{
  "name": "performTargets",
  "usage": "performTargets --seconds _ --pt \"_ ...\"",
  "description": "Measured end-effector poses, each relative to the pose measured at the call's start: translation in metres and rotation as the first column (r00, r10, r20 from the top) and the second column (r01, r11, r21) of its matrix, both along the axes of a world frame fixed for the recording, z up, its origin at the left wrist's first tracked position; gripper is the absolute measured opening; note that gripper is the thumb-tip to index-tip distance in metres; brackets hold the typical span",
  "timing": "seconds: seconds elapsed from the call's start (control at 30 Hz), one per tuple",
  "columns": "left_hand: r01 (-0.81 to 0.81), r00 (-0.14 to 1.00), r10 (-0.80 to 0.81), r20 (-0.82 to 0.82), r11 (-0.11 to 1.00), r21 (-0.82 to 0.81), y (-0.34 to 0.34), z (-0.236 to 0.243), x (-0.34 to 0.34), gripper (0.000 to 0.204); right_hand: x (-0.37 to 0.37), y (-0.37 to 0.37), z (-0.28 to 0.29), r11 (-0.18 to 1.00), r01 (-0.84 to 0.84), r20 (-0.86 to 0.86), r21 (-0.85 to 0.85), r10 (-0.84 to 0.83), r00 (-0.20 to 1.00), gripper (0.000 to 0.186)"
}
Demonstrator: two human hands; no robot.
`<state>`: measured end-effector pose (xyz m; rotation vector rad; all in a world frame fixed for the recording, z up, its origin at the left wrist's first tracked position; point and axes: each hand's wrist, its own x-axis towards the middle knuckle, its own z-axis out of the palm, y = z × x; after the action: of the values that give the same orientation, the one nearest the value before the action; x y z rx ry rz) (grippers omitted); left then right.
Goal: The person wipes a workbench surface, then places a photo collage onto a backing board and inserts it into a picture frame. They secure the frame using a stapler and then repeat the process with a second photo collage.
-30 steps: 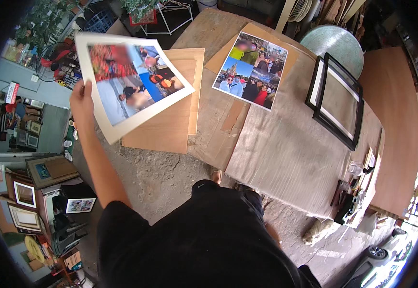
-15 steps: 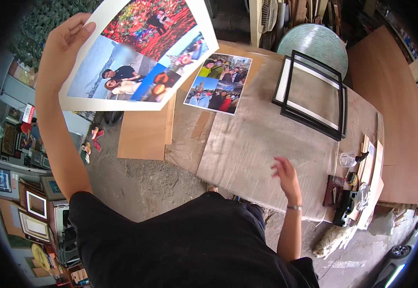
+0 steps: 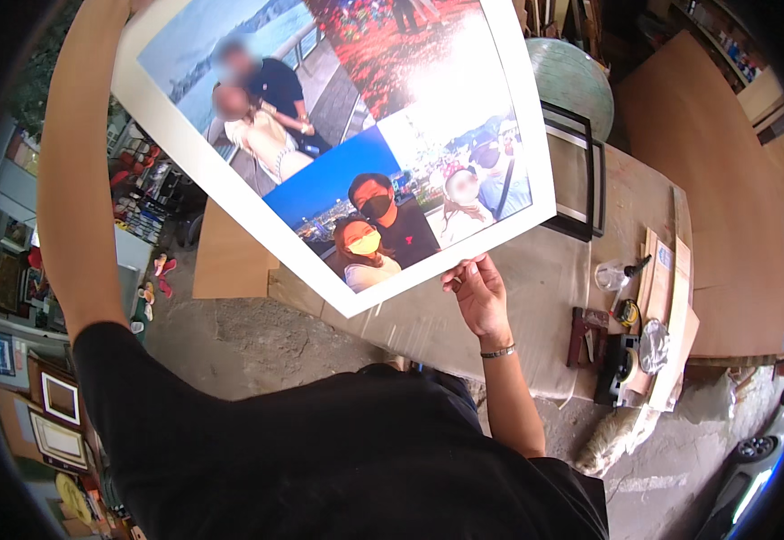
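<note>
A large photo collage point(image 3: 383, 153) with a white border is held up, tilted, in front of me. My left hand point(image 3: 137, 4) is at its upper left corner, mostly cut off by the top edge of the view; a small part of it shows against the border. Below the collage, my right hand point(image 3: 475, 286) pinches the bottom border between thumb and fingers. Behind it, black picture frames point(image 3: 597, 189) lie on the worktable point(image 3: 536, 315), partly covered by the collage. The second, smaller photo print is hidden behind it.
At the table's right lie a dark red staple gun point(image 3: 583, 337), a tape measure point(image 3: 627, 312), a plastic cup point(image 3: 610, 274) and wood strips point(image 3: 671, 315). A brown board point(image 3: 725, 207) leans at the right. A furry animal point(image 3: 615, 438) lies on the floor. A cardboard sheet point(image 3: 230, 261) juts out left.
The photo collage has come closer and moved right and down, turning as it did. My right hand has risen from over the table and taken hold of its lower border.
</note>
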<state>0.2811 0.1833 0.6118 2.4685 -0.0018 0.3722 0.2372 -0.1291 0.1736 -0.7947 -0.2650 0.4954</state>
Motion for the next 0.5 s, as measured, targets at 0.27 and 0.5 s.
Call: performTargets --seconds 0.27,0.5 --pt "0.067 0.998 -0.067 -0.005 0.983 0.171 -0.025 0.01 0.051 0.02 -0.015 -0.009 0.03 0.988 0.141 0.01 -0.055 -0.141 0.99 0.008" --pt "0.092 0.986 -0.122 0.113 0.967 0.24 -0.047 0.016 0.083 0.033 -0.007 -0.012 0.02 0.979 0.204 0.005 0.001 -0.204 0.979 0.006"
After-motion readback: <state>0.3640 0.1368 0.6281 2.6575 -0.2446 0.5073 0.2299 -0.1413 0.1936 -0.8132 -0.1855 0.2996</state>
